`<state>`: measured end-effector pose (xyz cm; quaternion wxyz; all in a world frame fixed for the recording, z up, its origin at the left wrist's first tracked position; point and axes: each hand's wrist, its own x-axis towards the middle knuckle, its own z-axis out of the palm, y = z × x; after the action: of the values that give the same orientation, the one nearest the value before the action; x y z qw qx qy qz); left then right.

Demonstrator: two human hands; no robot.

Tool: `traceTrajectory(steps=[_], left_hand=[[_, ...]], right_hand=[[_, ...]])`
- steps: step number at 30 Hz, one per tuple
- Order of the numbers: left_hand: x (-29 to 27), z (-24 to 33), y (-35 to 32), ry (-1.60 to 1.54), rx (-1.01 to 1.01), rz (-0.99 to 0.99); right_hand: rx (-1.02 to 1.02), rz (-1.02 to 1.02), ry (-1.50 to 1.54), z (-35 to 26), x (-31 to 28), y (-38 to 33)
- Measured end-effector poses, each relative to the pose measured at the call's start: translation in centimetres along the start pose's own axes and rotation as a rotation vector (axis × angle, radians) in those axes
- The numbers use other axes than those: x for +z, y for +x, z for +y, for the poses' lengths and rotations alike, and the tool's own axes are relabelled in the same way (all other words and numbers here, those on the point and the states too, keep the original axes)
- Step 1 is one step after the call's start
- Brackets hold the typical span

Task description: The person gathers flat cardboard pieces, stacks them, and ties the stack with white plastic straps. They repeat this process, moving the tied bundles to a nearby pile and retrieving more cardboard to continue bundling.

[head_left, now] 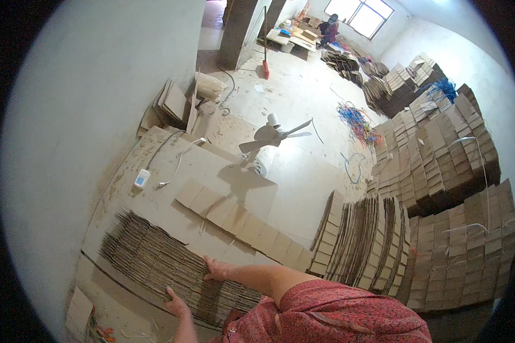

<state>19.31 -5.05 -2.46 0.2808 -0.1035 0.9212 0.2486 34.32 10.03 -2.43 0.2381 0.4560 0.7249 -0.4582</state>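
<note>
A long row of thin brown cardboard pieces point(149, 247), packed on edge, runs slantwise across the work surface in front of me. My right hand point(218, 269) rests on the row's far side, its fingers apart on the edges. Along the near side is my left hand point(179, 304), with a finger stretched out against the row; its other fingers are partly hidden. The row's right end disappears under my red patterned clothing. Beyond it lies a strip of overlapping flat tan cardboard pieces point(240, 222).
A fan point(270, 136) with bare blades stands past the strip. A white power socket point(142, 179) and cord lie left. Cardboard stacks point(435, 154) fill the right side, near tangled coloured straps point(357, 121). Another person point(328, 30) sits by the far window.
</note>
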Motion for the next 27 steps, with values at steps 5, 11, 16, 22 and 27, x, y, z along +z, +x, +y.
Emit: traceTrajectory(steps=[5,11,16,22,27], left_hand=[[0.0,-0.2,0.1,-0.032,-0.015,0.006],[0.3,-0.7,0.4,-0.05,0.084,0.037],[-0.7,0.6,-0.8,0.049,0.021,-0.007],[-0.6,1.0,-1.8,-0.019,0.073,0.08],[0.5,-0.7,0.8,0.023,0.071,0.066]], right_hand=[[-0.031,-0.002,0.046,-0.7,-1.0,-1.2],[-0.042,-0.005,0.034,-0.4,-1.0,-0.9],[-0.033,-0.012,0.045,-0.7,-1.2,-1.4],[-0.036,-0.024,0.034,-0.6,-1.2,-1.2],[-0.056,-0.009,0.041,-0.3,-0.9,-0.9]])
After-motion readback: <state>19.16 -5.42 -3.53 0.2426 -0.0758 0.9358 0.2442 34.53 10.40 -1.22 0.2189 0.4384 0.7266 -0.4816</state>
